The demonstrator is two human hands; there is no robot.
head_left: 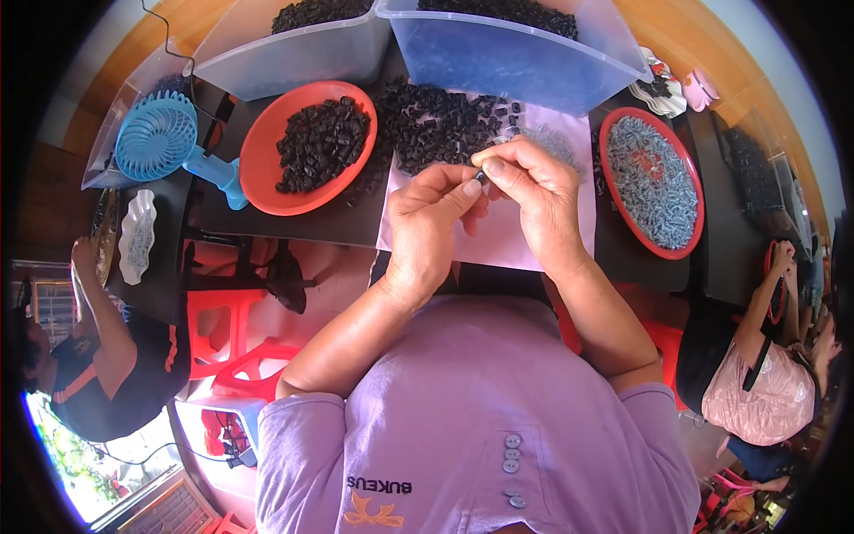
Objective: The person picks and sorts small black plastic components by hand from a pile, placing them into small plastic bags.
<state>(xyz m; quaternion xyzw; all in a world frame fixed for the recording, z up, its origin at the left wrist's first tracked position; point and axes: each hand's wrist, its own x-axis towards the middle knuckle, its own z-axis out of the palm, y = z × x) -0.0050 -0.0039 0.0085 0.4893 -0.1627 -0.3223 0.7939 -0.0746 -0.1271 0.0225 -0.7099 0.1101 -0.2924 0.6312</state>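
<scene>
My left hand (429, 214) and my right hand (536, 191) meet over a pink sheet (525, 247) on the dark table. Between my left fingertips is a small black cylindrical piece (480, 177), mostly covered by the fingers. My right thumb and forefinger are pinched together right at its top; whether they hold a separate part is hidden. Just beyond my hands lies a loose heap of similar black pieces (436, 116). A smaller scatter of pale, see-through pieces (556, 142) lies behind my right hand.
An orange-red dish (253, 182) of black pieces stands left, a red dish (614, 182) of small grey pieces right. Two translucent bins (294, 58) (516, 62) stand behind. A blue fan (158, 133) and white dish (130, 262) are farther left. Other people sit on both sides.
</scene>
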